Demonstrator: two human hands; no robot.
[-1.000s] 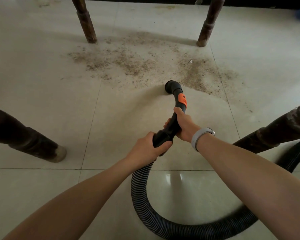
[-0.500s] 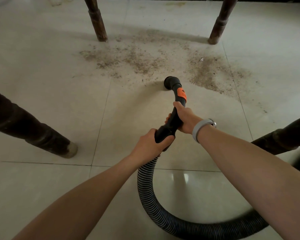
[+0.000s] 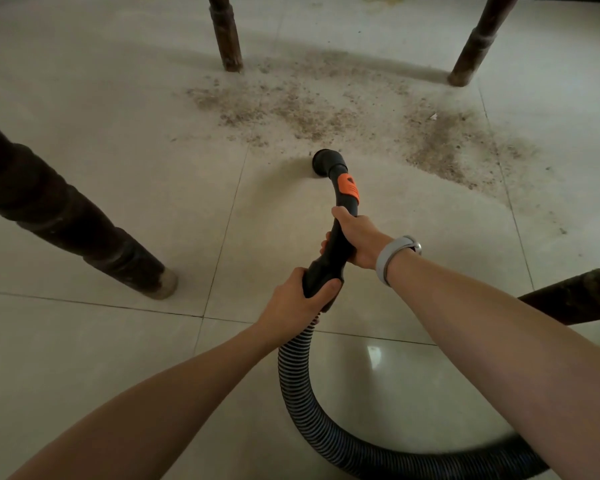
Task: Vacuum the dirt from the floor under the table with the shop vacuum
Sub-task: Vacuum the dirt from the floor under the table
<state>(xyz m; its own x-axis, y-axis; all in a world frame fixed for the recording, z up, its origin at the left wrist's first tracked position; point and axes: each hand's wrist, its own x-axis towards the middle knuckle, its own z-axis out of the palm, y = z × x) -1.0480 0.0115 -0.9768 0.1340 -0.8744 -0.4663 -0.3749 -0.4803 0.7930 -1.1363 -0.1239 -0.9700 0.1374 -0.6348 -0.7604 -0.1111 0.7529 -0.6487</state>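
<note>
The nozzle [image 3: 327,163], its handle [image 3: 329,258] gripped by left hand [image 3: 297,299] and right hand [image 3: 359,242], is set at the dirt [image 3: 309,116] edge; a forward sweep is needed.

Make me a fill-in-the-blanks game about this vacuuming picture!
1. Both hands grip the black ____ of the vacuum hose.
2. The clip near the nozzle is coloured ____.
3. The grey band is on the ____ wrist.
4. The dirt lies between the two far table ____.

Answers: handle; orange; right; legs

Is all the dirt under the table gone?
No, a wide patch of dirt lies beyond the nozzle, between the far table legs.
</note>
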